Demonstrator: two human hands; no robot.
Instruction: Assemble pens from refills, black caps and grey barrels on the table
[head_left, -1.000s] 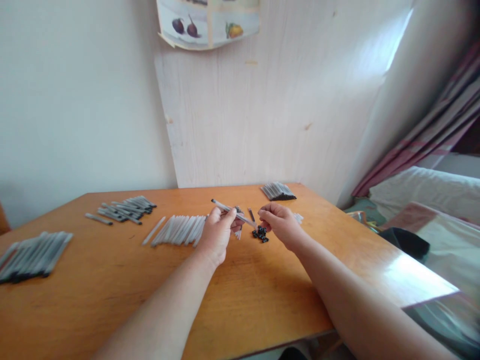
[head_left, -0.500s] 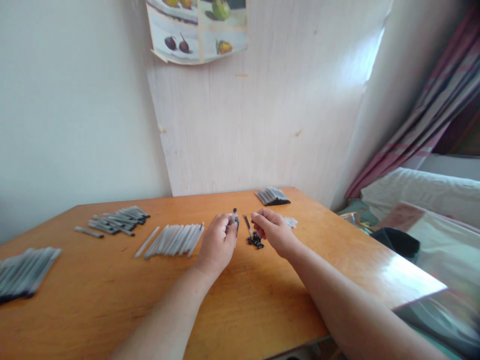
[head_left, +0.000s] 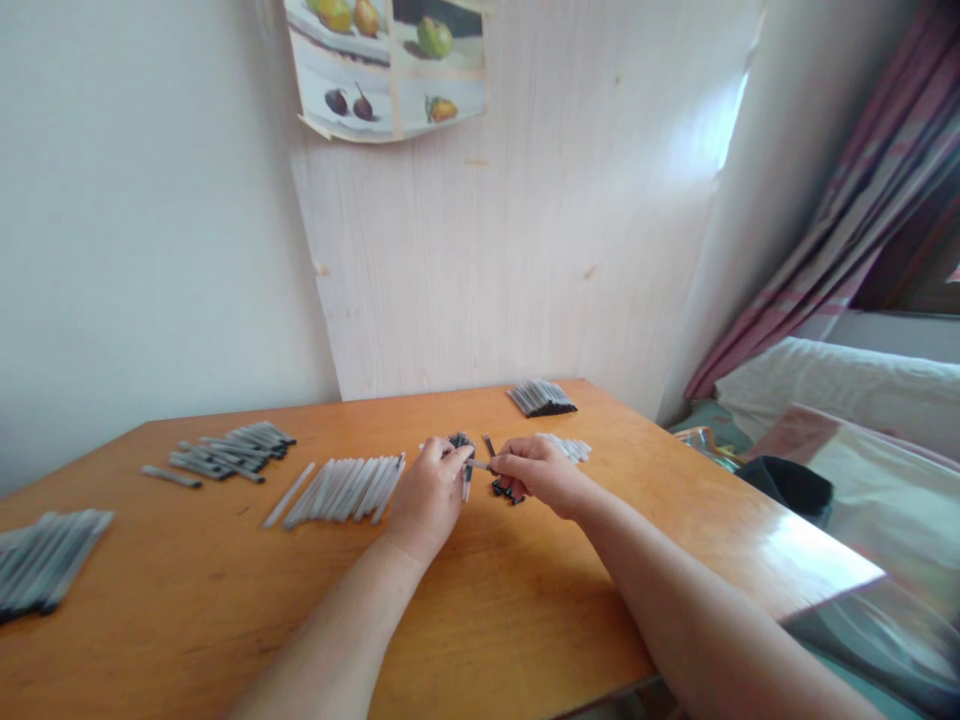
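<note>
Left hand [head_left: 427, 495] and right hand [head_left: 541, 476] pinch one pen [head_left: 480, 464] — caps [head_left: 516, 499] close by the right. Between the forearms [head_left: 341, 610], the table [head_left: 510, 600] stretches wide to its near edge [head_left: 604, 698].

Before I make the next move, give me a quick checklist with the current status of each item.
1. Left hand holds the pale tube: ok.
2. Right hand pinches the tube's right end: ok.
3. Fit at that end: cannot tell, fingers cover it.
4. Small black pieces close to the right hand: ok, partly beneath it.
5. All white tubes together in the row: not ok, a single tube lies apart at its left.
</note>
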